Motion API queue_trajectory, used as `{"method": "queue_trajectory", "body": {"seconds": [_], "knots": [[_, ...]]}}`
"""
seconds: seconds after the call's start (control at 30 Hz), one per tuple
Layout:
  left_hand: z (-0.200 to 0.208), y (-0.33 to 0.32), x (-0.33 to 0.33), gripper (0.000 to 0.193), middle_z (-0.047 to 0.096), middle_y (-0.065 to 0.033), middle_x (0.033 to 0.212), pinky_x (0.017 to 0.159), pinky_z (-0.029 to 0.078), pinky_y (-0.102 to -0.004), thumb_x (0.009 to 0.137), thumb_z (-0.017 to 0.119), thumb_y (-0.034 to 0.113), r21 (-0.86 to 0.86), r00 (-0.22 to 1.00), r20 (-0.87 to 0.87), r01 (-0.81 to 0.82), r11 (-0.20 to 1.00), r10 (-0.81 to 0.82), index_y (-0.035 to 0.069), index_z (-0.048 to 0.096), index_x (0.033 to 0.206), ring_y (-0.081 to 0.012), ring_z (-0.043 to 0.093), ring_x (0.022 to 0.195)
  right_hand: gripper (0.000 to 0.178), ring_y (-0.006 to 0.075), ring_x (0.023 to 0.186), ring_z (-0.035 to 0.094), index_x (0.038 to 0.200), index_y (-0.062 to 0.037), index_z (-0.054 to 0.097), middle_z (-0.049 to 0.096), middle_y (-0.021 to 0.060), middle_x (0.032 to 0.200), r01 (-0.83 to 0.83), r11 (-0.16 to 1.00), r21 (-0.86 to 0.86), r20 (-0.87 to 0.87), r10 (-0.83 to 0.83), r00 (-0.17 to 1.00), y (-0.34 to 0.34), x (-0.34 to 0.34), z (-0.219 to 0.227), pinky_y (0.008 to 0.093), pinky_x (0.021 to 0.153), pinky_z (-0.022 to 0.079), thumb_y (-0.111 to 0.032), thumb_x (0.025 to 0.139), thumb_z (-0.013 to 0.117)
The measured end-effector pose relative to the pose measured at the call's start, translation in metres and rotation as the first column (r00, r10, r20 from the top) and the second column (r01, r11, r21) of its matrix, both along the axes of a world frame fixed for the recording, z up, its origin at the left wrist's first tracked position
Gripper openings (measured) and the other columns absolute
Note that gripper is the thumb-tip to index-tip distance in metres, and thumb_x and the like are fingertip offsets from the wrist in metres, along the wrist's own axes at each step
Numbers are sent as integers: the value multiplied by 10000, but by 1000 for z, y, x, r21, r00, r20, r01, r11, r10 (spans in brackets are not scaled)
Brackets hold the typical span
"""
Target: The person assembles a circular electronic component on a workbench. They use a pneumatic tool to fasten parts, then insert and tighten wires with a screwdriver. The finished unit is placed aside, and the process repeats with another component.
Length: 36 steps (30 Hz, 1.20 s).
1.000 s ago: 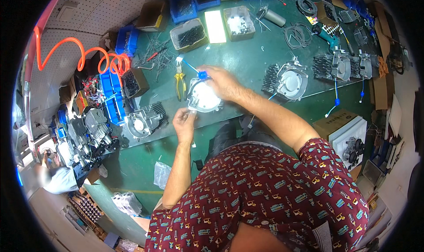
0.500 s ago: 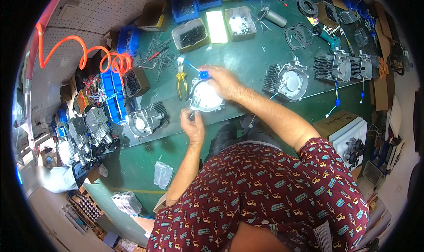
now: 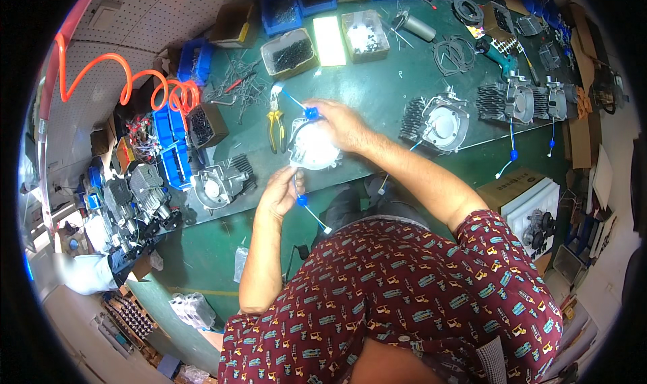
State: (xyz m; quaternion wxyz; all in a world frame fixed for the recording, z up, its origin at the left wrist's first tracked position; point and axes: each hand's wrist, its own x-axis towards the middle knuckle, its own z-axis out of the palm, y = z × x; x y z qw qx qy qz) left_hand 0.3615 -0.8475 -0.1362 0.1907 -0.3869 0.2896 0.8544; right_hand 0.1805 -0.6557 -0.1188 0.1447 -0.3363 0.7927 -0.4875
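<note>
At the front edge of the green workbench lies a round cast-metal housing, its face washed out by glare. My right hand grips its upper right side, fingers curled by a blue sleeve on a cable that ends in a small white plug. My left hand is closed at the housing's lower edge, pinching a thin cable. From those fingers hangs the cable's lower part with a blue ring and a white plug. Yellow-handled pliers lie just left of the housing.
Finned engine housings stand to the left and right, some with dangling cables. Parts boxes line the back. A coiled orange air hose hangs at left. A green drill lies at back right.
My left hand has shifted slightly left and down. A cable with a blue ring and white plug now shows hanging below it. My right hand stays on the housing.
</note>
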Motion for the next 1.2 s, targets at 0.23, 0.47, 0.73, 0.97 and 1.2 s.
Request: {"method": "queue_trajectory", "body": {"seconds": [0.23,0.47,0.73,0.97,1.2], "knots": [[-8,3,1,96,592,-18,811,604,461,-266,990,643,140,-129,996,-65,45,991,-54,53,617,1021,-112,516,659,446,332,1288,569,1319,-67,608,623,146,1358,2,1000,-12,4,-2,1000,-1,0,-3,394,1081,457,-57,873,595],[2,38,-1,91,602,45,797,649,426,-221,953,664,48,-768,983,-152,-51,639,-105,41,613,878,-33,508,724,427,355,1273,558,1314,-59,592,611,148,1362,-4,1000,23,12,3,1000,-4,0,-1,426,1091,443,-83,888,597],[-7,49,5,124,606,-23,774,638,494,-280,937,657,70,-994,956,-90,-104,-35,-278,4,560,897,-110,544,668,417,344,1278,554,1304,-82,580,603,120,1371,-15,998,61,10,15,1000,-7,1,3,442,1084,454,-73,888,610],[10,30,-2,114,626,-38,799,662,600,-316,993,583,131,-343,997,46,-49,938,69,18,600,1007,-129,606,661,416,351,1265,562,1293,-79,582,606,118,1368,-5,1000,26,-9,5,1000,-6,0,4,443,1071,459,-51,881,622],[-15,5,9,135,642,-22,890,777,560,-358,1006,614,154,34,987,47,-159,987,157,58,603,1101,-153,620,804,414,357,1270,562,1286,-80,583,610,129,1363,-12,1000,0,-23,12,1000,-6,0,1,448,1078,460,-58,874,619]]}}
